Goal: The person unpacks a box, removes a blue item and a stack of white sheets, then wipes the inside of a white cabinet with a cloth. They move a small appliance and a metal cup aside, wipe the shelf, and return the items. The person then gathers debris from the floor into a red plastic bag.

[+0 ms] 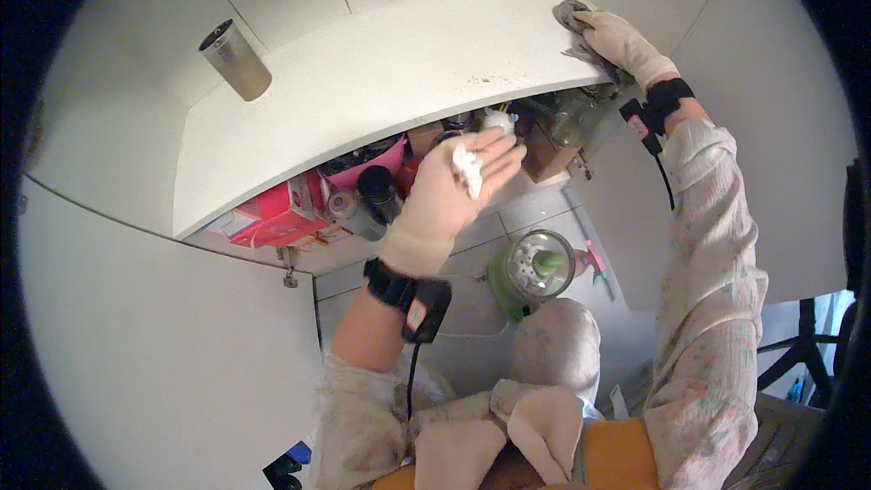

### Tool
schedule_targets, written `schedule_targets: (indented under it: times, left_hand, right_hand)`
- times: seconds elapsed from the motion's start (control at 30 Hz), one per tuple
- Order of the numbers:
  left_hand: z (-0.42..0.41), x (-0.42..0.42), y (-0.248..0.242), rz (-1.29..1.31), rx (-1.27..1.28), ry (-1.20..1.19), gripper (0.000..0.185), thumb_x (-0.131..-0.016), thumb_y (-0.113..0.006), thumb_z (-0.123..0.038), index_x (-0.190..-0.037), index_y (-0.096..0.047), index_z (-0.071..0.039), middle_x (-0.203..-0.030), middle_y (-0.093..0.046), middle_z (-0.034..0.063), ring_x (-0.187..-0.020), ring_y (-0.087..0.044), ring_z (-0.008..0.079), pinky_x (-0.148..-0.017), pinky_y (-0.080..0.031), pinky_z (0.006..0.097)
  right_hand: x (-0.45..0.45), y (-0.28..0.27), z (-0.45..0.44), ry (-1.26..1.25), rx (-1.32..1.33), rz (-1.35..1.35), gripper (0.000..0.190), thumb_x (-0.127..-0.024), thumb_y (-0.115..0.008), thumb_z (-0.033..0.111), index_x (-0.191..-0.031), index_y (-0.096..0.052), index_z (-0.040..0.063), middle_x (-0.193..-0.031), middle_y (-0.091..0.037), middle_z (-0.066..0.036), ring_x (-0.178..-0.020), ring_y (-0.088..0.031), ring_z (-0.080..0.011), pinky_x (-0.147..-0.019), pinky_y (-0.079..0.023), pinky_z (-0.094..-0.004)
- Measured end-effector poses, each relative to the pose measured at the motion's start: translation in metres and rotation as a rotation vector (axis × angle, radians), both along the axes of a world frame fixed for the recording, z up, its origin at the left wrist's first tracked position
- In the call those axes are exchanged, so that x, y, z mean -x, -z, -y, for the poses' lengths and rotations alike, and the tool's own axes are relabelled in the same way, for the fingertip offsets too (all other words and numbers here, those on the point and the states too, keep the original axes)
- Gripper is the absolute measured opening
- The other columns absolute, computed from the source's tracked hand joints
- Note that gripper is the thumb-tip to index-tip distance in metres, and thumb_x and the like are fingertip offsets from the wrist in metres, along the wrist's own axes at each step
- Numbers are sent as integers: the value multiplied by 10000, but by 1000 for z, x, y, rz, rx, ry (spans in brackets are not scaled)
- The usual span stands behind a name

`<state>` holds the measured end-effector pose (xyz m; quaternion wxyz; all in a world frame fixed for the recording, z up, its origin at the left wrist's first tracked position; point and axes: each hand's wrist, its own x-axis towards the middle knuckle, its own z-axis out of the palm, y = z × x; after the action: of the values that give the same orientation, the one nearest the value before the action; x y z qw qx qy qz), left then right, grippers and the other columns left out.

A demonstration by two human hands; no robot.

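Observation:
My left hand (pixel 449 194), in a pale thin glove, is palm up with its fingers stretched out, in front of the shelf edge. A crumpled white wad (pixel 467 170) rests on the palm; whether it is tissue is unclear. My right hand (pixel 619 44), also gloved, presses a grey cloth (pixel 573 15) onto the right end of a white cabinet shelf (pixel 381 61). Part of the cloth hangs towards the shelf's front edge. Brown crumbs or stains (pixel 484 79) mark the shelf near its front, left of my right hand. A translucent cylinder (pixel 236 61) stands at the shelf's left.
Under the shelf are pink boxes (pixel 279 214), a black-topped bottle (pixel 378 187), a glass jar (pixel 570 126) and a cardboard box (pixel 550 155). Cabinet doors stand open at left (pixel 136 347) and right (pixel 742 170). A green container (pixel 503 286) and a pink-triggered spray bottle (pixel 594 260) are on the tiled floor.

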<state>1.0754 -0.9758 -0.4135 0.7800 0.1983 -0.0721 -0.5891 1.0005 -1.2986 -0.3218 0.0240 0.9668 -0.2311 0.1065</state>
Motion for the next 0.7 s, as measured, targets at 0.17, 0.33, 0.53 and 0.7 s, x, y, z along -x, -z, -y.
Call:
schedule_targets:
  times: [0.17,0.33,0.53,0.7]
  left_hand:
    - [41,-5,16,-392,216,-67,381,-946,-328,-26,-1242,-366,210,-1334,-405,321,-1286,-387,411,-1136,-311,452]
    - [38,-5,17,584,189,-255,317,-925,-537,-82,-1192,-542,90,-1196,-601,156,-1102,-546,170,-982,-409,278]
    - [15,0,3,1214,-105,-455,247,-907,-617,-133,-1082,-622,40,-1040,-677,101,-941,-610,120,-860,-460,246]
    - [19,-10,6,-43,324,-60,292,-905,-605,-93,-1099,-544,116,-1067,-652,130,-1025,-596,137,-913,-469,259]
  right_hand:
    - [-13,-7,-47,-91,13,-77,414,-810,-446,66,-1196,-587,19,-1120,-605,-240,-1048,-567,-381,-949,-425,-376]
    - [-29,-1,-104,-277,-42,40,378,-770,-518,119,-1122,-627,38,-1004,-621,-245,-966,-579,-393,-886,-459,-421]
    - [-47,4,-131,-466,-68,77,417,-790,-451,65,-1173,-600,-6,-1019,-606,-245,-956,-577,-375,-892,-457,-381]
    - [-51,8,-142,-520,-192,126,401,-776,-486,123,-1138,-640,49,-1012,-622,-245,-961,-585,-393,-888,-462,-409]
